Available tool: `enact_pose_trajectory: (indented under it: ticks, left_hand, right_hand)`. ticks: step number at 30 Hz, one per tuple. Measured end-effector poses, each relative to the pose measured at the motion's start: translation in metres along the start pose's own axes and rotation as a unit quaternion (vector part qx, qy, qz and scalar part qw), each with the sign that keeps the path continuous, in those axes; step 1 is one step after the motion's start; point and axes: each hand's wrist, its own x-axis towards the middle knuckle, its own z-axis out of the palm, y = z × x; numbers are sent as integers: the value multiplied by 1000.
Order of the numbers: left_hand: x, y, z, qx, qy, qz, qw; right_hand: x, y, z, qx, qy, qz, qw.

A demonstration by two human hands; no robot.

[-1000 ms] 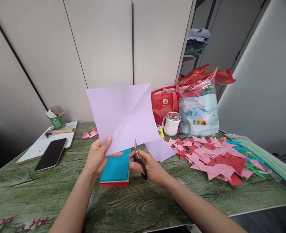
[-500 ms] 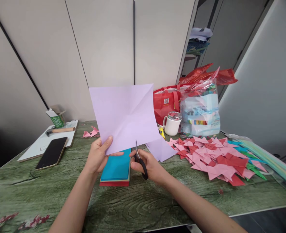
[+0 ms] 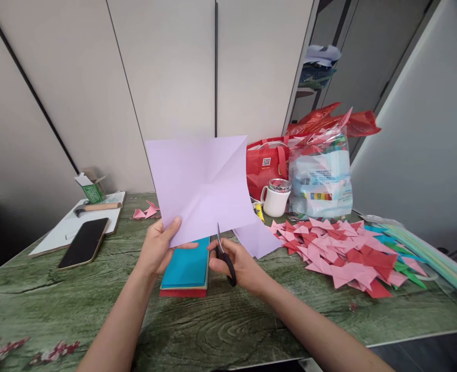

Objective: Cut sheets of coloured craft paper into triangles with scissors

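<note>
Your left hand [image 3: 160,247] pinches the sheet [image 3: 203,188] by its lower left corner. The thumb presses flat on the side facing you, and the fingers [image 3: 188,246] pass behind the paper, one reaching out to the right just below the edge. Your right hand [image 3: 238,262] grips the scissors [image 3: 230,271], its fingers curled about the black handles. The blades point upward, and their tip overlaps the sheet along its bottom edge, right of the middle. You cannot tell from here how far the blades stand apart, or whether they have cut into the paper.

The sheet is pale lilac and roughly square, held up in front of you, above the surface [image 3: 220,330]. A soft crease runs across it from lower left to upper right, and the right side bows a little.

Under your hands lies the stack [image 3: 185,266], blue on top with red showing at its near edge. More lilac paper [image 3: 257,238] lies just beyond your right hand, next to the pile [image 3: 340,253] of folded pink and red shapes.
</note>
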Motion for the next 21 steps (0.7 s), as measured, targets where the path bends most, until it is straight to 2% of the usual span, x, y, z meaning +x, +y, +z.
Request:
enact_pose_trajectory:
  ticks: [21]
  left_hand:
    - [3, -4, -2, -8, 2, 4, 1000]
  right_hand:
    - [0, 3, 1, 6, 12, 5, 1000]
